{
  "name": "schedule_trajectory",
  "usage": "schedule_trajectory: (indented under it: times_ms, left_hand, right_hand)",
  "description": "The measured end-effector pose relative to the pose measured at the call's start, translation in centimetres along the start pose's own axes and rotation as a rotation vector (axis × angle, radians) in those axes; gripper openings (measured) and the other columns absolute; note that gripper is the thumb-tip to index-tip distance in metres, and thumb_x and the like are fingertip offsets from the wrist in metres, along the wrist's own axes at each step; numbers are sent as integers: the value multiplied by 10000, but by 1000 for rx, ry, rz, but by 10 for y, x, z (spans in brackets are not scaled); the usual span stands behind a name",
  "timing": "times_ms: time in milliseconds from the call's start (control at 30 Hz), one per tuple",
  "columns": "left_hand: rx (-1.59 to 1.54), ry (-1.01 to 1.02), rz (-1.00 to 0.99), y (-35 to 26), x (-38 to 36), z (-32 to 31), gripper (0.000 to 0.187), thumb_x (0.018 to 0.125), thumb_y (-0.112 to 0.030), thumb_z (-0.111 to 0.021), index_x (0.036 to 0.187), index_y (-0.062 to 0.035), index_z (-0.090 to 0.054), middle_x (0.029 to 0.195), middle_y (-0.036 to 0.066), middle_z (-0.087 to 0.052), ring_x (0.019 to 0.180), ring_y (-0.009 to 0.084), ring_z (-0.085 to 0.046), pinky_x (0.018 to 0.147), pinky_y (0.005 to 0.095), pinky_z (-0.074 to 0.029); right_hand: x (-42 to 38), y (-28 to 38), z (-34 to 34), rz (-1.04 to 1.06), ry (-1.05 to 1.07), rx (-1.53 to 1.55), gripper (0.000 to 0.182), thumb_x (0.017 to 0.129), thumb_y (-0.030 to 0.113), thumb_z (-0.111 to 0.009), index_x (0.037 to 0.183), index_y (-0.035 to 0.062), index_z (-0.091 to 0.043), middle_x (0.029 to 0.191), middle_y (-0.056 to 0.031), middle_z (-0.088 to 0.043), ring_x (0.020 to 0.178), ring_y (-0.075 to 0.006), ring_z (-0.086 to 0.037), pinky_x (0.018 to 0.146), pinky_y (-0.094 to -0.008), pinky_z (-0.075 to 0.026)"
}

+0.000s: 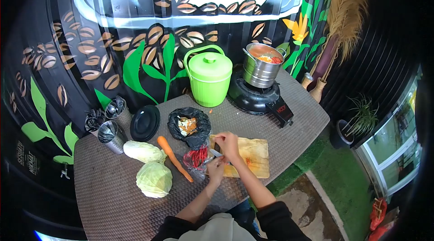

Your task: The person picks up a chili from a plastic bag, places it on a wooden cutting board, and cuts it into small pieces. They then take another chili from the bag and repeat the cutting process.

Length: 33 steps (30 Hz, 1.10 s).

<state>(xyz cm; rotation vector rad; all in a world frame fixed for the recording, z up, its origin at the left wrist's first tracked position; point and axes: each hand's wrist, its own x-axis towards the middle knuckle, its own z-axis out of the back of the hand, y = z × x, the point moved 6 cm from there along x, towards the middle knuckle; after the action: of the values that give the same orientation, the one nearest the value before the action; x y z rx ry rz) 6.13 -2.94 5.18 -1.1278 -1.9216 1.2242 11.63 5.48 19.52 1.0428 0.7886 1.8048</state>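
Observation:
My left hand (216,169) is closed at the near left edge of the wooden cutting board (257,159), its fingers round the handle end of a small knife (216,153). The blade points up and to the left. Just beyond it, my right hand (228,145) is pinched together above the board's far left corner; whatever lies between the fingertips is too small to make out. Left of both hands, red chilies (196,157) lie in a clear plastic bag. Small orange-red bits (248,161) are on the board.
Left of the chilies lie a carrot (172,155), a cabbage (154,180) and a napa cabbage (143,151). A black bag of scraps (187,125) is behind them. Farther back stand a green bucket (209,78) and a steel pot (262,69) on a portable stove (254,96). Utensil holders (111,137) stand left.

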Motion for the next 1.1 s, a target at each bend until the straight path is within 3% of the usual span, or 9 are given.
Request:
schedule_trajectory:
  times_ms: [133, 267, 433, 533, 600, 733, 800, 967, 1100]
  left_hand:
    - [348, 134, -101, 1, -4, 2, 165, 851, -62, -675, 967, 55, -671, 848, 51, -687, 762, 86, -625, 676, 224, -495]
    - [262, 234, -87, 18, -2, 5, 179, 843, -78, -693, 982, 34, -679, 839, 63, -690, 747, 81, -625, 664, 224, -496]
    - [257, 230, -6, -5, -8, -9, 183, 852, -60, -679, 1015, 23, -679, 866, 44, -673, 756, 85, -621, 673, 210, -488]
    - [303, 129, -211, -15, -11, -12, 156, 843, -65, -692, 975, 19, -696, 884, 40, -584, 770, 107, -607, 632, 222, -473]
    - [390, 90, -245, -22, -17, -15, 144, 840, -26, -677, 970, 35, -687, 891, 55, -588, 787, 123, -611, 659, 227, -487]
    - [539, 63, -331, -32, -22, -18, 164, 815, 0, -688, 979, 10, -701, 884, 75, -589, 776, 153, -593, 668, 246, -496]
    - [541, 81, -357, -36, -24, -20, 195, 791, 6, -703, 984, -23, -714, 882, 80, -592, 764, 157, -587, 655, 253, -487]
    - [564, 87, -305, -33, -26, -19, 175, 795, 0, -711, 970, 0, -707, 873, 80, -598, 741, 141, -602, 632, 251, -498]
    - [553, 163, -322, -35, -28, -21, 180, 786, -4, -713, 966, -6, -710, 866, 87, -611, 727, 149, -605, 625, 260, -484]
  right_hand:
    - [58, 15, -59, 123, 118, -34, 269, 727, 30, -704, 990, -20, -687, 818, -183, -686, 672, -203, -634, 631, -308, -488]
    - [73, 17, -80, 145, 233, -69, 451, 742, 11, -684, 1186, 6, -606, 987, -209, -676, 692, -227, -639, 700, -327, -517]
    - [34, -4, -37, 175, 71, -11, 346, 771, 37, -662, 1113, -5, -642, 941, -183, -694, 683, -244, -649, 691, -327, -520]
    - [-7, -31, 3, 121, -42, 56, 274, 796, 74, -640, 1057, -8, -656, 863, -173, -695, 664, -258, -657, 667, -324, -519]
    - [-39, -50, 30, 14, -24, -165, 184, 815, 94, -612, 948, -22, -665, 763, -167, -680, 631, -269, -658, 627, -328, -515]
    - [-96, -84, 54, -132, 41, -389, 168, 800, 104, -638, 914, -19, -636, 761, -173, -645, 689, -305, -640, 655, -375, -502]
    - [-112, -77, 49, 66, 64, -481, 210, 784, 130, -665, 939, 2, -605, 805, -173, -607, 768, -344, -605, 713, -428, -475]
    - [-120, -90, 33, 113, 20, -568, 276, 747, 142, -698, 949, 3, -570, 837, -187, -586, 815, -374, -577, 766, -441, -455]
    - [-124, -96, 41, -63, 126, -540, 305, 735, 156, -693, 956, -4, -555, 849, -235, -603, 837, -397, -591, 763, -468, -464]
